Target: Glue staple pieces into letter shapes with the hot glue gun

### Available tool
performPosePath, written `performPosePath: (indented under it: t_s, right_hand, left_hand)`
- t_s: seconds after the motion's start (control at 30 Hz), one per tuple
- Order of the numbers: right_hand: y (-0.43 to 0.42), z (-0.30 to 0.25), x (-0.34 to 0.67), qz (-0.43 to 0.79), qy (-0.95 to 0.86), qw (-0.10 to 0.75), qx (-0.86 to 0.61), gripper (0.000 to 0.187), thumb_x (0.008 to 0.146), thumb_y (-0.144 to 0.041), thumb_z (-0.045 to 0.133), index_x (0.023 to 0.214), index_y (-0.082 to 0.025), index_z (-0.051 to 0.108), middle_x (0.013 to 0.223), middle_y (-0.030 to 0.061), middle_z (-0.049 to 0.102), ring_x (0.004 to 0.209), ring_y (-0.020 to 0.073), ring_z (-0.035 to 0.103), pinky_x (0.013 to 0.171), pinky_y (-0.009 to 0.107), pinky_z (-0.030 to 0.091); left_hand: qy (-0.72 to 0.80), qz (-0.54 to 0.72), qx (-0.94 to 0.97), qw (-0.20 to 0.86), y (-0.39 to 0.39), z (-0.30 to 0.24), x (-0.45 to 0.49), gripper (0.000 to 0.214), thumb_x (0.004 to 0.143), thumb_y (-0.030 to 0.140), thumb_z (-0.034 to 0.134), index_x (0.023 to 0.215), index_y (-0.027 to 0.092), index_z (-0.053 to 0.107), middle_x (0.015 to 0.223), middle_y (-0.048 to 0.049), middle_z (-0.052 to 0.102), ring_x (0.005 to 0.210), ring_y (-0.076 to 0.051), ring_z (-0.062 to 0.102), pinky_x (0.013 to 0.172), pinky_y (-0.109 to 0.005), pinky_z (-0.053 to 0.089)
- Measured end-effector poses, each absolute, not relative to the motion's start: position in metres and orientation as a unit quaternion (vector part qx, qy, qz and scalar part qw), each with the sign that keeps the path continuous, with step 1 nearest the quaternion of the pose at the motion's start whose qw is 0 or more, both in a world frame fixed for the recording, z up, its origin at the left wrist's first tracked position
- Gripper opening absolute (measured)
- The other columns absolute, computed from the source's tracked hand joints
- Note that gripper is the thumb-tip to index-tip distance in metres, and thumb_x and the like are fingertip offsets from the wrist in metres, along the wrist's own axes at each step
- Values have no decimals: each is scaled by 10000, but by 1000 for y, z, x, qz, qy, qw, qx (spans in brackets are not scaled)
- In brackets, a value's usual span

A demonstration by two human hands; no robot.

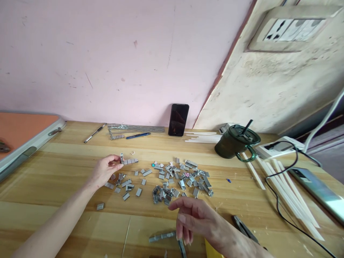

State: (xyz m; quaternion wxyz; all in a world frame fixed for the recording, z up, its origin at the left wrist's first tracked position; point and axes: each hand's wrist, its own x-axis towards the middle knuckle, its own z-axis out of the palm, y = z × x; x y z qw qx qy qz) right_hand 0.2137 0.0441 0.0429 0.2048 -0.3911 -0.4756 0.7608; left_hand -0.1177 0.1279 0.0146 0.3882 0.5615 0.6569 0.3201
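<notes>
My left hand (109,167) is closed in a pinch on one end of a short row of small grey metal pieces (130,161). One piece stands upright at the fingertips, and the others lie in a line to the right. Loose rectangular metal pieces (126,182) are scattered just below this hand. My right hand (196,218) hovers at the lower middle with its fingers loosely bent and apart, holding nothing. Beyond its fingertips is a larger heap of metal pieces (163,193). Under it are grey strips (162,236), partly hidden by the fingers.
A black phone (178,120) leans on the wall. Right of it stand a dark green lidded mug (228,145), white sticks (287,193), a black cable and another phone (319,193). Pliers (244,229) lie beside my right forearm. Thin rods (142,128) and pens lie behind.
</notes>
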Motion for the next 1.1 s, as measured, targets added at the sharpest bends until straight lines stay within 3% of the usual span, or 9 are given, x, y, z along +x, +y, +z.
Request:
performPosePath:
  t_s: [0.57,0.87,1.0,1.1]
  right_hand:
    - [43,45,212,762,-474,194,-395,562,756,-631,670,1030,-148,585,699,17,670,557,94,550,580,245,417]
    - [44,38,214,769,-476,205,-375,527,775,-595,678,1037,-146,589,693,11,672,547,82,555,566,227,429]
    - [43,40,214,767,-473,200,-386,540,755,-603,689,1029,-148,595,685,10,671,546,85,557,566,229,429]
    - [42,41,214,763,-477,196,-389,526,761,-593,686,1033,-152,596,694,13,673,547,89,557,564,231,423]
  left_hand:
    - [667,287,619,301,127,17,-110,279,915,313,606,1162,183,600,1215,-73,617,1031,-239,629,860,-445,536]
    - [681,282,583,341,131,13,-116,293,917,319,604,1170,172,592,1184,-70,628,986,-230,645,824,-431,551]
    - [659,328,559,381,129,21,-119,272,883,375,631,1044,156,644,1044,-59,689,947,-222,657,836,-412,532]
    - [637,347,553,410,119,36,-117,362,748,522,684,878,184,706,888,-59,745,898,-258,667,786,-358,523]
